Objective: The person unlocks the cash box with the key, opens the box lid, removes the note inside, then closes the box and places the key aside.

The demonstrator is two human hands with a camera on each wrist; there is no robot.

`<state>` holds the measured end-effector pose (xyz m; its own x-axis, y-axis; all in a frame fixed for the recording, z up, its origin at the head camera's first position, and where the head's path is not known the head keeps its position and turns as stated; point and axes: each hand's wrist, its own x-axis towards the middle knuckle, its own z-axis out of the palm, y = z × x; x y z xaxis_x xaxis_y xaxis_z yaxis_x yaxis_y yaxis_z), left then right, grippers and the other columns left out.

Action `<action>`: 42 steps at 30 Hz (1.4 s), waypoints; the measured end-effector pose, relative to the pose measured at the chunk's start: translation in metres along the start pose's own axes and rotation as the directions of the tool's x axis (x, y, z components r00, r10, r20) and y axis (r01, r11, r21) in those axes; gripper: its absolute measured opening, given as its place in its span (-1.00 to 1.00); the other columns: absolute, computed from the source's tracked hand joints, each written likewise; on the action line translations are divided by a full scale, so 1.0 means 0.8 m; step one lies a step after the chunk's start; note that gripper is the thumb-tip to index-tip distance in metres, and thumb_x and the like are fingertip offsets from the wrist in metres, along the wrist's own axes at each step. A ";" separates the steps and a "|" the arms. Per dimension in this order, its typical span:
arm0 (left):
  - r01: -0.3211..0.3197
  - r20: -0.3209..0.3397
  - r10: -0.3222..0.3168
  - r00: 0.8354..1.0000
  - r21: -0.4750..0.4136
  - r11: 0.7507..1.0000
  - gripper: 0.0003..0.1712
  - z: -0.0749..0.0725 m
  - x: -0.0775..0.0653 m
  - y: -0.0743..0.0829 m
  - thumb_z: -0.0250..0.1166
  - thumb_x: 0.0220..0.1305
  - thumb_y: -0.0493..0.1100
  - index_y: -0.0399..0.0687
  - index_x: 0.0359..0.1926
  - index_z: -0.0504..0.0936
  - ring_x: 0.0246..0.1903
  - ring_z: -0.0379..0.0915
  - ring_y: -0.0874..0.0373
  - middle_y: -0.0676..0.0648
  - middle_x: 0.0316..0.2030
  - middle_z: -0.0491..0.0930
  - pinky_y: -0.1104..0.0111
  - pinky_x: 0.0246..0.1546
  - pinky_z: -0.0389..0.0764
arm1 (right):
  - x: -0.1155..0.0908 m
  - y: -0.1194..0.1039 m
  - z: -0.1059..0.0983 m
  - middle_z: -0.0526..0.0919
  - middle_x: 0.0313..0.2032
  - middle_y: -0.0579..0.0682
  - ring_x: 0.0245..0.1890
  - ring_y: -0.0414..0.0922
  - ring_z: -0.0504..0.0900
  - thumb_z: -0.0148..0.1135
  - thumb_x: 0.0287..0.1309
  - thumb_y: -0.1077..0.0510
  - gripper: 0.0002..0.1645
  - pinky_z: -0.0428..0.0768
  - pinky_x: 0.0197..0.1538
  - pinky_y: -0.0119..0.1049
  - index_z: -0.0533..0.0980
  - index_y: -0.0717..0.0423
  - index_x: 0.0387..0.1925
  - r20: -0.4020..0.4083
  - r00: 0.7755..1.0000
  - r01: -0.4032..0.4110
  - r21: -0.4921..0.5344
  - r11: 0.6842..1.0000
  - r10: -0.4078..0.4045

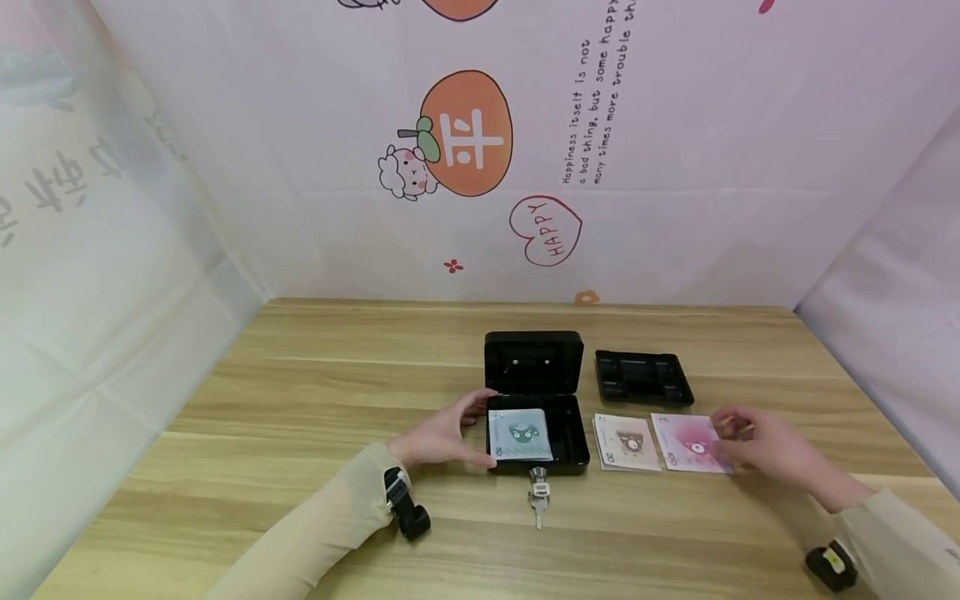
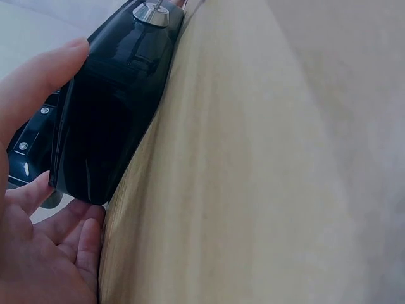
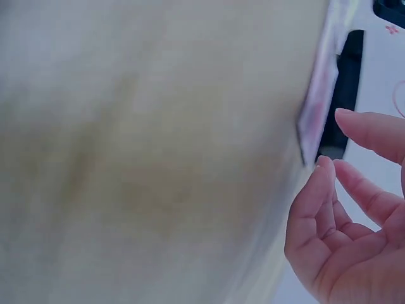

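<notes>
A black metal cash box (image 1: 572, 433) stands with its lid (image 1: 533, 360) raised. Teal play banknotes (image 1: 517, 437) lie in its left part. My left hand (image 1: 442, 432) holds the box by its left side, thumb at the front corner and fingers towards the back; the left wrist view shows this grip on the box's side (image 2: 107, 120). To the right, my right hand (image 1: 776, 450) is at the right edge of some pink play banknotes (image 1: 678, 443). In the right wrist view its thumb and loosely bent fingers (image 3: 310, 209) stand apart, with nothing between them.
Brown play banknotes (image 1: 626, 443) lie between the box and the pink ones. Behind them is a black compartment tray (image 1: 643, 355). Keys (image 1: 538, 498) hang from the lock at the box's front. Printed cloth (image 1: 337, 208) surrounds the wooden table (image 1: 315, 375).
</notes>
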<state>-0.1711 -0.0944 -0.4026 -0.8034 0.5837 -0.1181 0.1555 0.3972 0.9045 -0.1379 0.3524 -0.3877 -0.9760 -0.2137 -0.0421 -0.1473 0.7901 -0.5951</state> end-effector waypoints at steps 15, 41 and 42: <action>-0.012 0.007 0.012 1.000 0.010 1.000 0.10 -0.001 -0.001 0.004 0.52 -0.10 -0.20 0.06 0.42 0.08 0.31 0.15 -0.09 -0.15 0.38 0.15 0.01 0.34 0.18 | 0.006 -0.034 -0.005 0.54 -0.15 0.22 -0.31 -0.37 0.52 0.20 0.19 0.22 -0.44 0.65 -0.31 -0.35 0.32 0.50 0.12 0.071 0.995 -0.080 0.203 0.976 0.067; 0.010 -0.001 -0.010 1.000 0.007 1.000 0.11 -0.001 0.000 0.000 0.53 -0.13 -0.19 0.12 0.42 0.09 0.32 0.13 -0.10 -0.14 0.39 0.13 0.00 0.34 0.17 | 0.044 -0.122 0.038 0.51 -0.17 0.10 -0.26 -0.17 0.56 0.23 0.20 0.12 -0.39 0.66 -0.23 -0.25 0.30 0.38 0.17 0.196 0.979 -0.039 0.440 0.897 -0.054; 0.011 -0.002 -0.011 1.000 0.009 1.000 0.12 -0.001 0.001 0.000 0.53 -0.13 -0.19 0.12 0.42 0.09 0.32 0.13 -0.10 -0.13 0.39 0.13 0.00 0.34 0.17 | 0.046 -0.126 0.040 0.50 -0.17 0.10 -0.25 -0.16 0.56 0.23 0.20 0.11 -0.39 0.66 -0.22 -0.26 0.31 0.37 0.16 0.197 0.979 -0.037 0.439 0.898 -0.056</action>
<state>-0.1717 -0.0945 -0.4026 -0.8061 0.5780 -0.1270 0.1522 0.4100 0.8993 -0.1540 0.2464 -0.3553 -0.9156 -0.3663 -0.1656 -0.0261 0.4653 -0.8848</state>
